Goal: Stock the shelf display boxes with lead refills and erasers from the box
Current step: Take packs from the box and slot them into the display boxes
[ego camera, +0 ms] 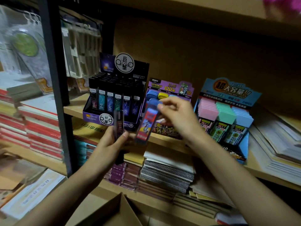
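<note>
My left hand (112, 142) grips a dark purple lead refill case (118, 124), upright, in front of the black zodiac display box (114, 95) full of refill tubes. My right hand (177, 115) pinches the blue cap of a red-and-blue lead refill case (147, 123), which hangs tilted before the purple display box (171, 90). That box holds blue and yellow capped cases. A light blue display box (228, 101) to the right holds pink, green and blue cases. The cardboard box (117, 211) stands open at the bottom.
The wooden shelf (76, 108) carries all three display boxes. Spiral notebooks (167, 173) and purple packs lie on the shelf below. Stacked red-edged books (42, 128) fill the left rack behind a black post (53, 62). Paper stacks (276, 144) lie at right.
</note>
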The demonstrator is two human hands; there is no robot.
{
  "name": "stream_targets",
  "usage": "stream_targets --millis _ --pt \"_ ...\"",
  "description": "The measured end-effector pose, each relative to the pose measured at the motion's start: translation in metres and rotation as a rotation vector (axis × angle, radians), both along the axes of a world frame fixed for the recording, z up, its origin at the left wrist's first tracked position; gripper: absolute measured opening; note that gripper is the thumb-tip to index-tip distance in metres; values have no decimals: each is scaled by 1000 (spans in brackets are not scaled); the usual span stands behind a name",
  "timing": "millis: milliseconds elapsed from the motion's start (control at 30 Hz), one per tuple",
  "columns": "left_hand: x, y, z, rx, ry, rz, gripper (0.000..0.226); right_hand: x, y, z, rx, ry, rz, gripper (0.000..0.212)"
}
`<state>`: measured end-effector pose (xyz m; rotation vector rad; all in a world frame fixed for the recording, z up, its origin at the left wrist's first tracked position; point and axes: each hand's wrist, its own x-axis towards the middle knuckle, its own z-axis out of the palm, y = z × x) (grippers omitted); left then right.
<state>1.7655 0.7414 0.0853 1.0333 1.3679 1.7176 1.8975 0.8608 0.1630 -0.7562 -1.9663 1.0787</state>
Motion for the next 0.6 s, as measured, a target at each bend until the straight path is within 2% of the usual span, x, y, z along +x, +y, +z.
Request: stream_targets --millis 133,267,600 --pt "1 -1 1 -2 68 -15 16 11 27 22 195 87 -185 13" --pt "-5 -3 -2 -44 56 -4 15 -3 44 24 337 71 -302 9" --pt "-17 -8 -4 -37 68 27 9 -40 60 8 557 -176 -260 20"
